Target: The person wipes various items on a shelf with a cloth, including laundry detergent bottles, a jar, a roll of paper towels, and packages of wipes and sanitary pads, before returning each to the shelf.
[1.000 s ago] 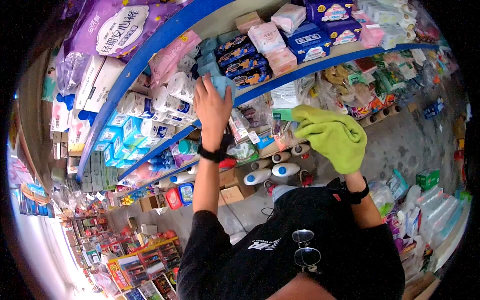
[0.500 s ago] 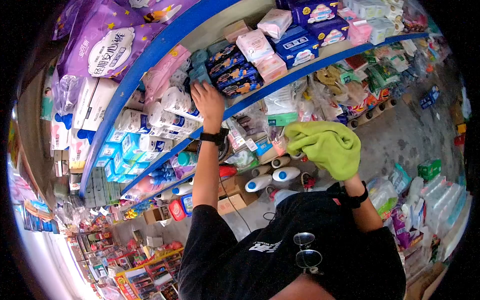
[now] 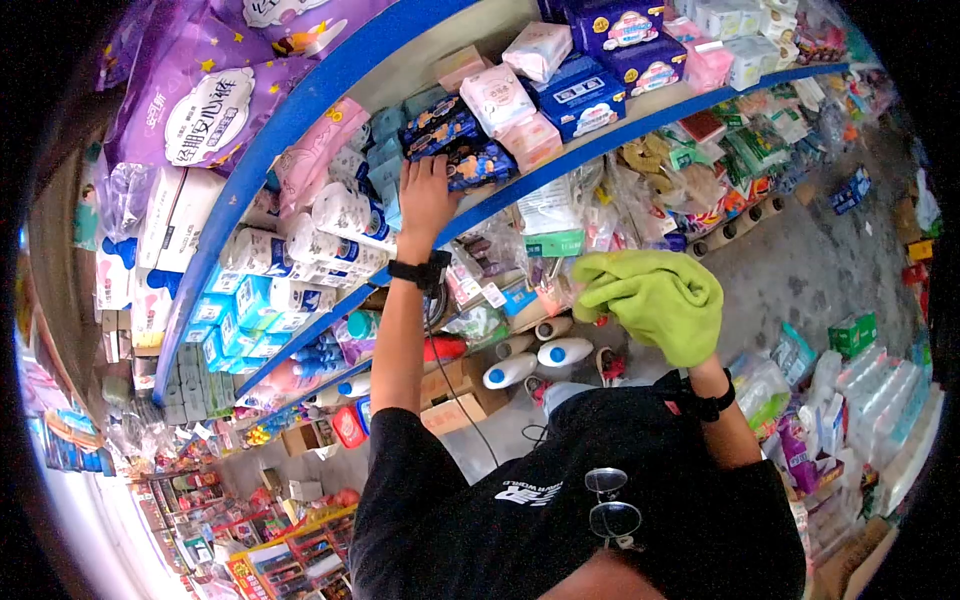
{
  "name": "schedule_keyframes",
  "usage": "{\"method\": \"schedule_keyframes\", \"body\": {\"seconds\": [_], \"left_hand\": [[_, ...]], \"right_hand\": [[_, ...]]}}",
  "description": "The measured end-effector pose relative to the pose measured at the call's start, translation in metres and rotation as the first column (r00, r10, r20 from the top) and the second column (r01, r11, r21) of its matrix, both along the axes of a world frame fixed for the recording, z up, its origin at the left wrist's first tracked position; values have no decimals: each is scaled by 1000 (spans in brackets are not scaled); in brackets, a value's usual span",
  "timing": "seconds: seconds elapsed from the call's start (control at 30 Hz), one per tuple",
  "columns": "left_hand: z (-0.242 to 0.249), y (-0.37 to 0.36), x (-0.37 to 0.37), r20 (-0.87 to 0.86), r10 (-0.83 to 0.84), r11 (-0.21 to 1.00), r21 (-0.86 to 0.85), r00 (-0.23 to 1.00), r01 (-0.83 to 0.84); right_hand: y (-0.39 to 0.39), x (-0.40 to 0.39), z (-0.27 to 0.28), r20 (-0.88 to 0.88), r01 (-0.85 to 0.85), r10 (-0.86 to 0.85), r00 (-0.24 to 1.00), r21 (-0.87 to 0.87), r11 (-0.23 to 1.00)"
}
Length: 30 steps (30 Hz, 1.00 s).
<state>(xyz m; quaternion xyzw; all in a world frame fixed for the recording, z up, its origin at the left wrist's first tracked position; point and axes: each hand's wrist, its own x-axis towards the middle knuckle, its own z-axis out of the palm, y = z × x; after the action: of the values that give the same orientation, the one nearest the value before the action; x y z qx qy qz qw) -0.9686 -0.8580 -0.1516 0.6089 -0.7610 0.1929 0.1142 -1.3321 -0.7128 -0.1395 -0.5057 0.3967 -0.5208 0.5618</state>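
On the upper shelf, my left hand (image 3: 427, 200) lies with fingers stretched out against the dark blue patterned packs (image 3: 480, 165), at their near left end. Grey-green packs (image 3: 388, 155) stand just left of the fingers. My right hand is covered by a lime-green cloth (image 3: 655, 300), which it holds in front of the lower shelf; its fingers are hidden. White-wrapped rolls (image 3: 345, 212) sit left of my left wrist. Pink-and-white packs (image 3: 497, 98) are to the right of the dark blue ones.
The blue shelf edge (image 3: 660, 103) curves across below my left hand. Bagged goods (image 3: 690, 180) fill the lower shelf. White bottles with blue caps (image 3: 565, 352) and a cardboard box (image 3: 460, 395) stand on the floor. A cable (image 3: 462, 400) hangs near my left forearm.
My left hand has shifted slightly right relative to the packs, from the grey-green ones onto the dark blue ones, which now sit less evenly. The green cloth remains in my right hand.
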Motion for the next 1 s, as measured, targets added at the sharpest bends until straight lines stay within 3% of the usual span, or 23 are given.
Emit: {"method": "schedule_keyframes", "body": {"seconds": [0.13,0.2,0.27,0.3,0.33,0.37,0.4,0.43,0.47,0.5,0.53,0.57,0.6,0.63,0.67,0.7,0.73,0.8,0.83,0.87,0.93,0.97,1.0], "left_hand": [[31,21,-18,-95,50,997,-62,994,-56],[53,52,-33,-136,47,982,-176,990,-71],[67,78,-52,-634,198,980,104,748,-172],[66,90,-64,-842,115,993,87,527,-77],[68,90,-66,-847,149,989,121,510,-88],[71,116,-102,-967,44,999,47,249,5],[72,129,-117,-967,106,992,117,232,38],[54,149,-142,-958,-28,994,3,285,108],[63,153,-143,-950,142,978,178,280,107],[65,164,-157,-948,78,991,106,309,75],[62,175,-172,-943,20,998,40,333,54],[59,178,-167,-943,19,998,40,333,54],[55,181,-161,-918,-15,995,25,396,95],[51,184,-161,-892,-51,990,14,449,140],[54,184,-162,-880,-56,990,10,472,137],[54,186,-159,-833,-100,984,-1,545,179],[52,190,-157,-781,-142,975,-6,608,221],[53,191,-158,-781,-149,974,-11,607,226],[52,196,-156,-767,-131,970,33,628,242],[51,196,-155,-753,-124,964,63,647,257],[52,202,-153,-754,-121,956,86,646,279],[52,202,-151,-755,-137,949,87,642,304],[53,202,-148,-756,-152,939,91,637,332]], "right_hand": [[0,5,12,21,-21,22,1000,-19,1000],[-1,9,21,37,-24,25,999,-37,999],[-2,18,28,108,-23,26,994,-29,999],[-1,23,32,179,-23,25,984,-12,1000],[-1,25,33,250,-22,21,968,3,1000],[-6,28,22,-116,33,-61,991,-231,973],[-8,39,25,-114,31,-57,992,-222,975],[-6,57,30,-255,130,-235,938,-371,920],[-9,66,33,-358,187,-421,834,-535,824],[-12,65,-38,32,-19,31,999,-321,947],[-23,61,-29,-376,-76,-271,886,-695,715],[-25,61,-29,-202,-82,-18,979,-473,877],[-24,57,-29,43,-161,175,984,-220,962],[-19,48,-19,29,-157,167,986,-211,965],[-17,44,-1,-252,-60,-50,967,-411,910],[-15,40,12,-458,-33,-315,831,-606,795],[-13,41,18,-467,-34,-316,826,-601,799],[-13,48,25,-265,256,-481,836,-586,768],[-22,17,-73,-331,107,-248,911,-390,914],[-18,42,-12,-182,273,-360,915,-379,884],[-26,28,-8,181,132,-129,975,-6,991],[-30,30,-3,99,249,-236,967,-154,956],[-27,22,-20,229,57,-26,973,-133,989]]}}
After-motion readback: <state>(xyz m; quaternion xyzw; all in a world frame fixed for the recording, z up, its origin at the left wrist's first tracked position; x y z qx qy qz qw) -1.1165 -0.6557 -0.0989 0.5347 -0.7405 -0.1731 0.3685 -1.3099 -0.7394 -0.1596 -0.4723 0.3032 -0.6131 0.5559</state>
